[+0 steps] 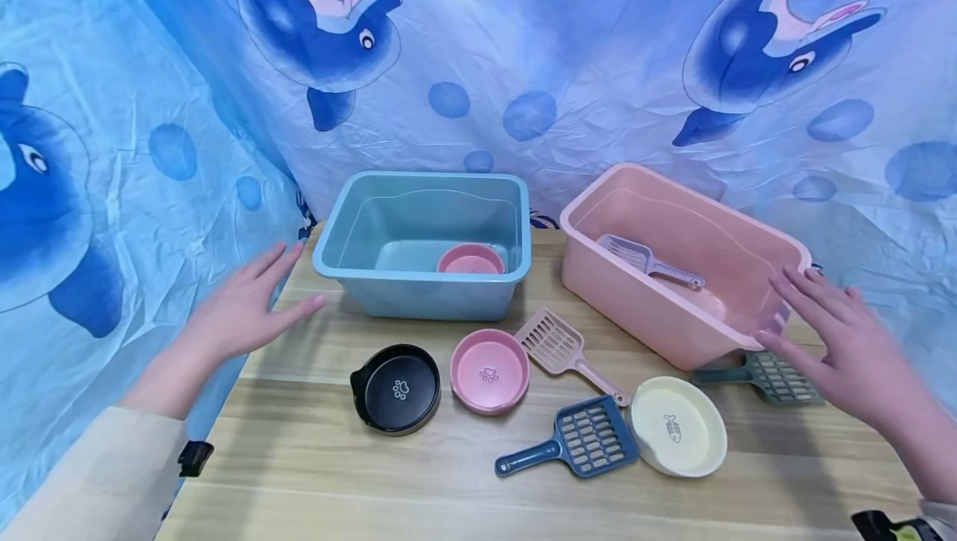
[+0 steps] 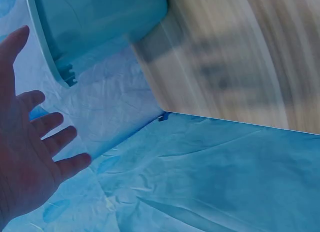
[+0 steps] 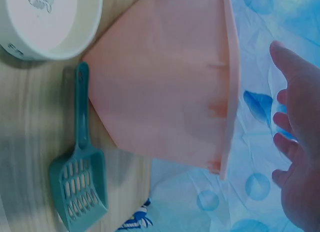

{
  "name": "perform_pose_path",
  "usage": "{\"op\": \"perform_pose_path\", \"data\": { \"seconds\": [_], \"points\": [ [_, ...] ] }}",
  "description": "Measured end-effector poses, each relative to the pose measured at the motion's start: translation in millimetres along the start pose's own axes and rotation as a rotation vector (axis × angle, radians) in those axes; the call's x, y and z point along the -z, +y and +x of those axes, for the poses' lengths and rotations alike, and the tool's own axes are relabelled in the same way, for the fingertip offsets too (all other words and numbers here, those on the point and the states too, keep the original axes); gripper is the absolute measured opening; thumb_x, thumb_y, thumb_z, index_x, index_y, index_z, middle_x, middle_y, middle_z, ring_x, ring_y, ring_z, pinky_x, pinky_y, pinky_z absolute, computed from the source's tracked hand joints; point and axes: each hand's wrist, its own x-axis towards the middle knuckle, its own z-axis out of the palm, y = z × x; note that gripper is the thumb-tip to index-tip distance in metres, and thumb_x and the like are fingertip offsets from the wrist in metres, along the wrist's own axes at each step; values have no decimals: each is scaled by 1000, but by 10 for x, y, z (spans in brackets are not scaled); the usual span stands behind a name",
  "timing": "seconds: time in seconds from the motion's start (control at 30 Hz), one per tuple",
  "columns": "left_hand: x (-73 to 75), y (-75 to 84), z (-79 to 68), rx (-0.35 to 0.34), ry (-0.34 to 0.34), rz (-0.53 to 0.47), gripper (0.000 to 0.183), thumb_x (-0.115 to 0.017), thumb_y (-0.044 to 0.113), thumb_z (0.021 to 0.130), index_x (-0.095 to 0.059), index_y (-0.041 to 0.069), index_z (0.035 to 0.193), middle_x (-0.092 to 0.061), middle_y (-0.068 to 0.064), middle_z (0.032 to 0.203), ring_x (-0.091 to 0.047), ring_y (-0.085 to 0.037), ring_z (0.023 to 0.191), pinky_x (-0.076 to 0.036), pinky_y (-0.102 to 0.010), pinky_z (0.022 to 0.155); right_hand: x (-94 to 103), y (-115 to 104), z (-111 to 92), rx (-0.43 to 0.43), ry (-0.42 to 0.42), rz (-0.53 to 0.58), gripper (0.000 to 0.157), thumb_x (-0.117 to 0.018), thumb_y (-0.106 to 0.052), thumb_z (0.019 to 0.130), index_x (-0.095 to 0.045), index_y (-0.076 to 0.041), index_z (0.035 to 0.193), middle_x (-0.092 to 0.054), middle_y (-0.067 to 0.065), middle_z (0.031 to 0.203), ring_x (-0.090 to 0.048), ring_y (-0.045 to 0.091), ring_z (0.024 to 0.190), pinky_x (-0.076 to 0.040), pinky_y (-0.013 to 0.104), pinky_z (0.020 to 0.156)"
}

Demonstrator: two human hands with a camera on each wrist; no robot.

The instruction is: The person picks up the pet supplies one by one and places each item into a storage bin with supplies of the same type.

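My left hand point(image 1: 242, 308) hovers with spread fingers to the left of the blue bin point(image 1: 429, 298), holding nothing; the left wrist view shows its palm apart from the bin wall. Over the right end of the pink bin point(image 1: 624, 300) is my right hand point(image 1: 848, 350), fingers extended, also without anything in it. A gap separates it from the bin's rim in the right wrist view. Inside the blue bin sits a small pink bowl point(image 1: 471, 258). A lavender litter scoop point(image 1: 635, 258) lies in the pink bin. Below my right hand is a green litter scoop point(image 3: 80, 167), partly hidden in the head view.
Across the wooden table point(image 1: 359, 491) lie a black bowl point(image 1: 404, 391), a pink bowl point(image 1: 489, 371), a pale pink scoop point(image 1: 553, 341), a dark blue scoop point(image 1: 594, 437) and a cream bowl point(image 1: 680, 425). A blue dolphin-print curtain point(image 1: 478, 51) hangs behind and at the left.
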Motion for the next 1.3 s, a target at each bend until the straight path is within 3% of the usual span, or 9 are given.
{"op": "perform_pose_path", "data": {
  "seconds": [0.13,0.3,0.37,0.5,0.63,0.9,1.13,1.3],
  "points": [
    [-14,-39,-15,31,-48,-59,100,-59,67,102,-17,10,172,-23,-32,172,-26,-61,151,-27,-84,113,-73,-64,34,66,50,5,73,-79,-37,98,-51,-12,160,-50,25,160,-31,25,161,-10,51,135],
    [-61,-48,-44,38,-67,-111,98,-60,64,103,-21,5,170,-29,-37,167,-28,-63,149,-28,-84,112,-234,-136,107,154,168,-4,77,-57,-67,103,-62,-7,150,-61,25,149,-41,19,156,-18,36,134],
    [-90,-55,-57,39,-71,-131,97,-60,63,103,-23,2,169,-30,-38,165,-29,-64,148,-29,-83,112,-323,-173,141,188,229,-20,81,-48,-73,103,-66,-6,145,-66,25,143,-48,22,152,-21,34,133],
    [-176,-73,-79,40,-73,-150,95,-60,61,104,-28,-3,166,-35,-40,162,-34,-64,146,-33,-81,112,-497,-267,182,222,321,-45,75,-49,-69,105,-71,-7,140,-71,23,134,-63,39,133,-27,28,130],
    [-285,-92,-98,47,-82,-161,93,-59,59,105,-31,-6,164,-41,-41,157,-47,-61,138,-42,-78,106,-616,-335,171,215,345,-78,72,-46,-66,108,-73,-5,136,-73,22,132,-68,49,116,-27,20,127],
    [-534,-58,-128,41,-109,-245,88,-60,55,106,-34,-9,161,-46,-36,157,-54,-59,134,-48,-73,103,-737,-386,107,179,417,-99,55,-53,-49,112,-76,-2,128,-75,21,126,-72,49,110,-37,31,125],
    [-738,-21,-165,71,-154,-291,90,-60,56,106,-34,-9,161,-48,-37,155,-55,-58,133,-50,-70,104,-838,-387,71,140,498,-101,48,-56,-42,111,-77,-2,127,-77,22,122,-73,49,105,-37,34,126],
    [-830,-25,-199,70,-169,-310,88,-59,54,106,-34,-10,161,-50,-38,152,-57,-58,131,-51,-70,103,-932,-409,43,120,581,-106,41,-60,-38,110,-78,-5,128,-78,21,118,-75,47,101,-45,43,121]
  ]
}}
